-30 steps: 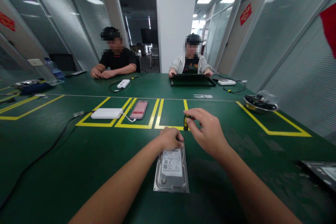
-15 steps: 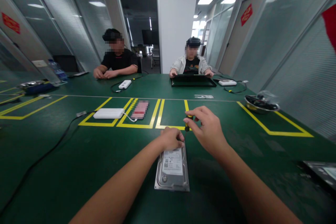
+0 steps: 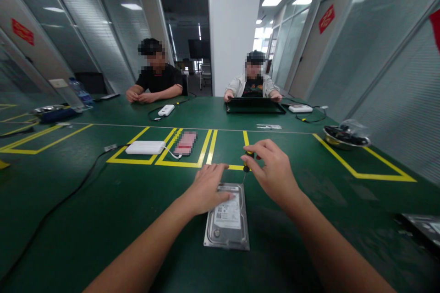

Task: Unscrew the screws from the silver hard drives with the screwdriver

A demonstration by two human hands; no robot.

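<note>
A silver hard drive point(image 3: 231, 233) with a white label lies flat on the green table, its long side pointing away from me. My left hand point(image 3: 208, 191) rests over its left edge, fingers stretched out and the thumb across the label. Between thumb and fingers of my right hand point(image 3: 271, 165) is a small screwdriver point(image 3: 246, 165) with a yellow and black handle. It stands nearly upright, with its thin shaft pointing down at the drive's far right corner. Whether the tip sits in a screw is too small to tell.
Yellow tape outlines point(image 3: 182, 163) mark the table. A white power bank point(image 3: 145, 147) is cabled to a phone point(image 3: 186, 143). At right are a metal bowl point(image 3: 346, 137) of dark items and another drive-like device point(image 3: 421, 229). Across sit two people, one holding a black frame point(image 3: 255, 105).
My left hand has opened from a pinch at the drive's far end and moved left, lying spread on its edge. My right hand keeps the screwdriver at the same corner.
</note>
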